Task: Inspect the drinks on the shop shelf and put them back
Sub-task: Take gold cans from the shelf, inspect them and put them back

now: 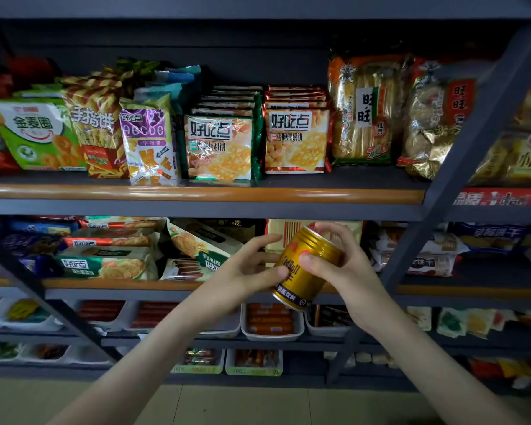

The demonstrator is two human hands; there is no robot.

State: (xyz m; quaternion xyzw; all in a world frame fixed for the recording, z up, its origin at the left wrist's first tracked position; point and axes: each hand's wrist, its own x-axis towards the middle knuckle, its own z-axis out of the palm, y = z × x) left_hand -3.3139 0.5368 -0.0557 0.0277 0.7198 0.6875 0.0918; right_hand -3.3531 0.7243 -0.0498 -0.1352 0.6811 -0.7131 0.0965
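step: looking over gold can (304, 271), tilted, mid frame
hands: left hand (246, 271) and right hand (344, 265) both grip it
next: put it back on shelf (196, 194)

dim grey shop shelving (196, 207) with orange edge strips (196, 193), snack packets (218, 147) everywhere, pale tiled floor (242, 406) below

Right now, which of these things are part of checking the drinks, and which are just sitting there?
Part of the job:
gold drink can, tilted
left hand and right hand, both holding it

Just sitting there:
biscuit packets
rice cracker bags
sausage trays
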